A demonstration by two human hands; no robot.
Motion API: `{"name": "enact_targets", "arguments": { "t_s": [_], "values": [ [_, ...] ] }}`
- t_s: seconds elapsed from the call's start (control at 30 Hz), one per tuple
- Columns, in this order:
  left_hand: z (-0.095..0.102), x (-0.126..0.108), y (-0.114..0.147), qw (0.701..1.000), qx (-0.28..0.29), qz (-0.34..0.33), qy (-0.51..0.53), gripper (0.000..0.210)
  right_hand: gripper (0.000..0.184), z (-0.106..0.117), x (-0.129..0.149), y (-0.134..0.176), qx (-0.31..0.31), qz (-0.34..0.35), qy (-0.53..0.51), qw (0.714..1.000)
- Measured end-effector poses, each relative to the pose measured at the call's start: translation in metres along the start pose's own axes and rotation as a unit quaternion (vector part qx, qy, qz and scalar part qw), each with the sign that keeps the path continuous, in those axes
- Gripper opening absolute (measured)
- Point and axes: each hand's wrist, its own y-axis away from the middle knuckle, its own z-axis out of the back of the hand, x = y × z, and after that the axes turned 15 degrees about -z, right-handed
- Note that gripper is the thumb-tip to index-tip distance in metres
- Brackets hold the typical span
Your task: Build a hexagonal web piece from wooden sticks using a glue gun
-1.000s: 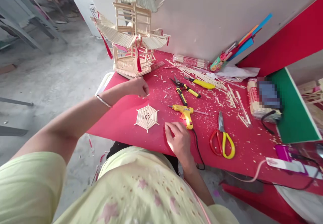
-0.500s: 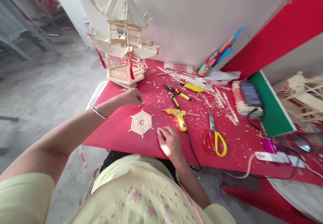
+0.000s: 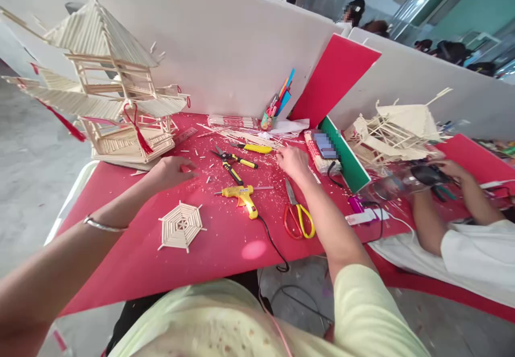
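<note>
My left hand (image 3: 173, 172) is over the red tabletop by the wooden-stick pagoda (image 3: 129, 145), its thumb and fingers apart with nothing visible between them. My right hand (image 3: 293, 162) reaches to the right end of a pile of thin wooden sticks (image 3: 241, 136). Its fingers are curled down, and their tips are partly hidden, so anything pinched there is unclear. A hexagonal web-like stick panel (image 3: 182, 225) lies flat in front of me. Between my hands are a yellow glue gun (image 3: 241, 193), black-and-yellow pliers (image 3: 231, 165) and a yellow utility knife (image 3: 257, 148).
Scissors (image 3: 298, 220) lie below my right forearm. A phone (image 3: 325, 146) rests on packaged sticks beside a green board (image 3: 346, 156). A pen holder (image 3: 266, 118) stands by the white partition (image 3: 201, 51). At right, a co-worker's hands are near another stick model (image 3: 396, 132).
My right hand has moved from beside the glue gun out to the stick pile. My left hand's pinch has opened near the pagoda. The view has swung right, bringing the co-worker's arms into sight.
</note>
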Motion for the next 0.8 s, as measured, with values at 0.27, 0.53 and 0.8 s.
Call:
{"name": "enact_targets", "arguments": {
  "t_s": [0.27, 0.53, 0.8],
  "values": [
    [0.008, 0.018, 0.015, 0.997, -0.009, -0.065, 0.048, 0.045, 0.043, -0.046, 0.016, -0.097, 0.067, 0.004, 0.099, 0.993],
    [-0.003, 0.02, 0.019, 0.989, -0.044, -0.112, 0.085, 0.029, 0.03, -0.027, -0.012, -0.091, 0.014, -0.002, 0.111, 0.994],
    [0.018, -0.057, 0.052, 0.931, -0.239, -0.266, -0.073, 0.022, 0.039, 0.028, 0.037, 0.034, -0.098, 0.161, -0.034, 0.981]
  ]
}}
